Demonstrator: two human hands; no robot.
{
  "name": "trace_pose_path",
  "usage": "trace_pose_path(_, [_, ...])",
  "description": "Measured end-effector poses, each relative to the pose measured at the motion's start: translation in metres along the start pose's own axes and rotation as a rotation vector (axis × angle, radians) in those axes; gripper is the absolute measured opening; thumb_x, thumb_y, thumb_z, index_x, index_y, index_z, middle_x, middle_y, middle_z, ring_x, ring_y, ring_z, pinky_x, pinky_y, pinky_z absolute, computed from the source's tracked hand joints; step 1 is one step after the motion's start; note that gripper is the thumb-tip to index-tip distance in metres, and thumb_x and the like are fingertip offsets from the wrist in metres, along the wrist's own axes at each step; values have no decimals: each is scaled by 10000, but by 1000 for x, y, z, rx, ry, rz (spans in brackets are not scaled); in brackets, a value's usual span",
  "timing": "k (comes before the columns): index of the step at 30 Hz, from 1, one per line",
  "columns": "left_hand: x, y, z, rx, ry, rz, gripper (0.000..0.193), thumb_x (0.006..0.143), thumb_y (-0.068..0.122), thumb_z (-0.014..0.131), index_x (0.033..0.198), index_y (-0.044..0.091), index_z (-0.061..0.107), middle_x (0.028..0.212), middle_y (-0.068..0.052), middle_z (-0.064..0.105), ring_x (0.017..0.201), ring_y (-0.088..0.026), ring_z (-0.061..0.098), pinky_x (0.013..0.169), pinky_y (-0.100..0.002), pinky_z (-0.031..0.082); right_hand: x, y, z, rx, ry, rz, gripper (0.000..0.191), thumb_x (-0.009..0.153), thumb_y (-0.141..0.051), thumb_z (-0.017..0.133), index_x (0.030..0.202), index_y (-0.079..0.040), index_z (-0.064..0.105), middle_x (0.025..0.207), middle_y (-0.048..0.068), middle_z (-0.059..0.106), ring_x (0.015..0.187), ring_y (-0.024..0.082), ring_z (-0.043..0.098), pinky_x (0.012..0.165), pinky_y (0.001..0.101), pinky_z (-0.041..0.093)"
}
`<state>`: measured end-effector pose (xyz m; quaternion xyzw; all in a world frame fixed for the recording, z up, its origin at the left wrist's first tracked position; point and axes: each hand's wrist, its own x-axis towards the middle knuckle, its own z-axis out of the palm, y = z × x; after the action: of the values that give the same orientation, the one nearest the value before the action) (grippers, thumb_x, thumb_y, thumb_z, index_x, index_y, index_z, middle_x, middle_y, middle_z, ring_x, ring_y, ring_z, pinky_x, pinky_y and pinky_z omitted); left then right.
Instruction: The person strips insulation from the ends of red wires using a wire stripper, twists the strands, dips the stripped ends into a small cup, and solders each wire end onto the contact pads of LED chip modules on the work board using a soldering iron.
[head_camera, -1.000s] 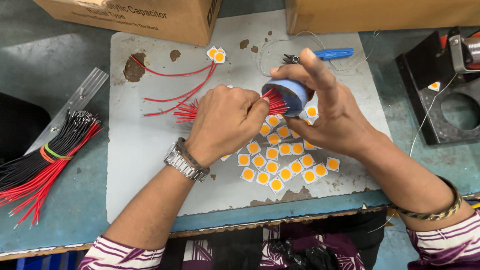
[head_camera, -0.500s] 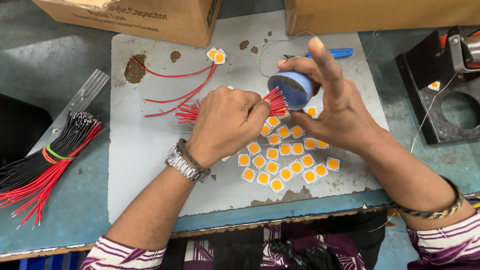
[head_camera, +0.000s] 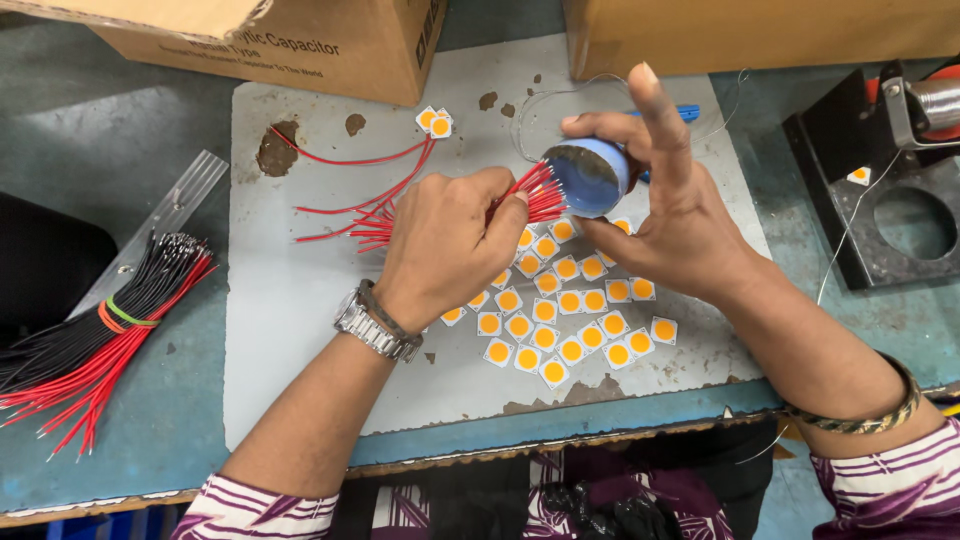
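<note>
Left hand (head_camera: 445, 245): pinches red wires (head_camera: 535, 195), tips at the pot mouth.
Right hand (head_camera: 670, 215): grips blue pot (head_camera: 590, 178), tilted, above desk middle.
Advice: keep pot steady; dip tips only.

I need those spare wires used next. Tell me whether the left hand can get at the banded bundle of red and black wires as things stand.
Probably yes, but not freely: the left hand is full, gripping red wires. The bundle lies uncovered on the table to its left, with nothing between.
</note>
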<state>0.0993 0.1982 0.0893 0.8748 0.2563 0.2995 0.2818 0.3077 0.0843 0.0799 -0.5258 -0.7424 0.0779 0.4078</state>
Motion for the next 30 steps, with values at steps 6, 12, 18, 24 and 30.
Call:
trace_pose_path(6, [1,-3,1,-32,-5,21,128,926,172,602,958,50,622,536,-129,596,505,-336,609,492,-464,416,0,3,1,1,11,-6,1233,876,60,823,1645,-282,-78,1476,180,578,1344,266,645,1130,376,567])
trace_pose_path(12, [0,-3,4,-71,16,33,135,921,160,629,910,43,564,585,-116,630,530,-316,645,491,-430,447,-2,5,3,37,5,1,1240,878,63,826,1645,-281,-86,1487,182,572,1292,243,636,1121,373,572])
trace_pose_path(18, [0,-3,6,-88,43,13,151,905,169,648,863,48,569,609,-106,647,532,-291,657,503,-409,471,-2,5,4,57,-10,5,1249,871,61,835,1643,-281,-84,1470,179,582,1270,236,648,1079,362,580])
trace_pose_path(24, [-2,0,6,-64,55,5,179,901,195,672,858,48,579,610,-101,649,546,-303,650,516,-424,472,-2,1,7,68,-23,-24,1254,863,39,856,1637,-254,-86,1495,184,572,1284,247,655,1053,356,572])
trace_pose_path(30, [-2,1,6,-79,32,-13,181,899,191,669,859,41,575,629,-107,656,567,-311,660,536,-431,484,-3,0,8,53,-28,-35,1245,861,45,858,1632,-207,-86,1505,186,566,1256,242,656,1033,346,569])
